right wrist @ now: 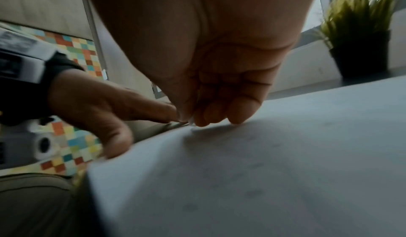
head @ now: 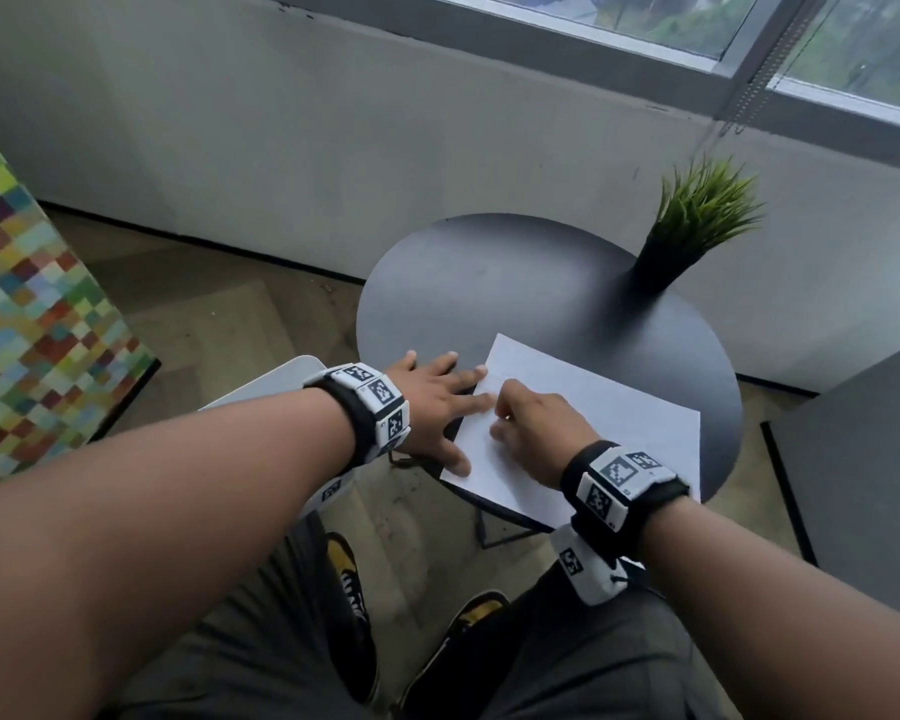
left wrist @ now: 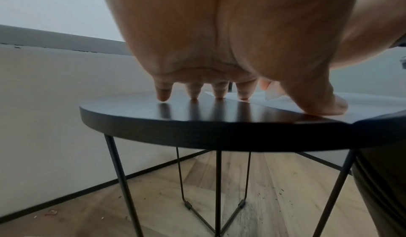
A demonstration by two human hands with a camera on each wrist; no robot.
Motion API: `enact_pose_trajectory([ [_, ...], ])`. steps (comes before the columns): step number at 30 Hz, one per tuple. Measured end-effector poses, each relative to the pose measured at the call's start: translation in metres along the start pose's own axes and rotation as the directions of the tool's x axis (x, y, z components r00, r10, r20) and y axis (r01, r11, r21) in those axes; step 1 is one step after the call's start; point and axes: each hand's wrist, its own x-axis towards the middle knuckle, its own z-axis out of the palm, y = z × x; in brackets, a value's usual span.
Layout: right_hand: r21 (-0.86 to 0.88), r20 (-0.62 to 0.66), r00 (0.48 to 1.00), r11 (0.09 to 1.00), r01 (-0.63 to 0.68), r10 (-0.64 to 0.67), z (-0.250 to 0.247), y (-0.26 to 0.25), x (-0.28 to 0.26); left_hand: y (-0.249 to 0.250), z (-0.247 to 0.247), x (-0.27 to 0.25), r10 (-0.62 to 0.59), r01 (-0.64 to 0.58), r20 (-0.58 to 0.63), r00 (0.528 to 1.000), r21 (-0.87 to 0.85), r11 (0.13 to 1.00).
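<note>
A round dark tabletop [head: 489, 283] on thin metal legs stands by the wall under a window. A white sheet of paper [head: 619, 407] lies flat on its near right part, with its near edge reaching the rim closest to the person. At the far right of the tabletop, well apart from the sheet, a grassy green plant [head: 697, 215] stands upright in a black pot.

The left hand [head: 432, 402] is released and spread flat at the sheet's left edge. Its straight fingers [left wrist: 219, 91] press their tips down, the outer ones on bare tabletop and the index finger at the paper's border, while the thumb bears on the near left edge.

The right hand [head: 536, 433] sits on the sheet just beside the left hand, its fingers [right wrist: 239, 110] curled under with the tips down. The wrist view is blurred, but the thumb and forefinger seem to pinch a small raised bit of the paper's left edge.
</note>
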Motion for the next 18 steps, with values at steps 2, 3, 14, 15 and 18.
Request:
enact_pose_trajectory([
  [2, 0.011, 0.053, 0.992, 0.993, 0.116, -0.116, 0.01, -0.013, -0.005, -0.002, 0.001, 0.001, 0.01, -0.01, -0.003, 1.0, -0.002, 1.0],
  [3, 0.008, 0.089, 0.982, 0.986, 0.165, -0.165, 0.011, -0.016, -0.006, -0.002, 0.001, 0.001, 0.011, -0.011, 0.002, 1.0, -0.007, 1.0],
  [14, -0.073, 0.2, 0.948, 0.961, 0.267, -0.248, 0.005, -0.019, -0.009, -0.004, 0.003, 0.006, 0.007, -0.007, 0.011, 1.0, -0.002, 1.0],
  [15, -0.076, 0.178, 0.959, 0.968, 0.237, -0.221, 0.001, -0.015, -0.005, -0.004, 0.002, 0.006, 0.009, -0.008, 0.015, 1.0, -0.003, 1.0],
  [18, -0.079, 0.026, 0.999, 0.996, 0.046, -0.044, -0.009, 0.001, 0.007, -0.003, 0.001, 0.006, 0.005, -0.005, 0.03, 1.0, 0.003, 1.0],
])
